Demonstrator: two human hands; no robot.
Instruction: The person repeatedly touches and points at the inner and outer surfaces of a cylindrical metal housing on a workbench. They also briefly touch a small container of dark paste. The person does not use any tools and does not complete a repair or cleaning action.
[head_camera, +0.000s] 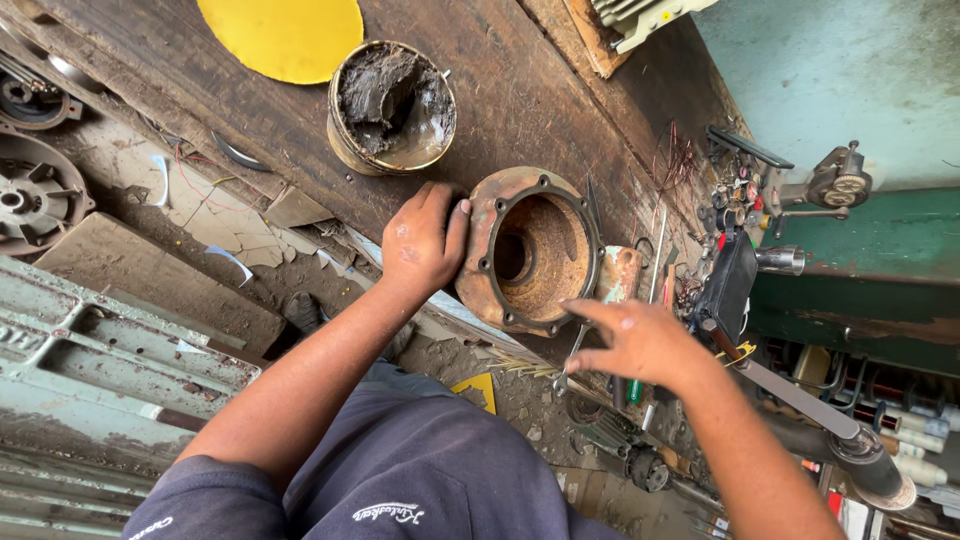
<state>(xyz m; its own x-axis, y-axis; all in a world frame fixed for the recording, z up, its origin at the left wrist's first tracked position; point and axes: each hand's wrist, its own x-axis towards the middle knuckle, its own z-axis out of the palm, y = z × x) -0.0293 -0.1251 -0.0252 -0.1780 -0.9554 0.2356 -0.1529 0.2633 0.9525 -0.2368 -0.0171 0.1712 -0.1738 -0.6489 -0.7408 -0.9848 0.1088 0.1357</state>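
The left hand lay on the left rim of a rusty round housing, its fingers curled over the edge and gripping it. The housing stood on a worn wooden bench, near the bench's near edge, its open mouth facing up and a dark hole showing at the bottom. A ring of small lugs ran round its rim.

The right hand hovered just near and right of the housing, fingers spread apart and holding nothing, the forefinger pointing toward the rim. Below it some metal tools lay at the bench edge; what kind could not be told.

Farther back on the bench stood a tin full of dark grease, just beyond the left hand. A yellow disc lay at the far edge, left of the tin. A tangle of small parts and wire sat to the right.
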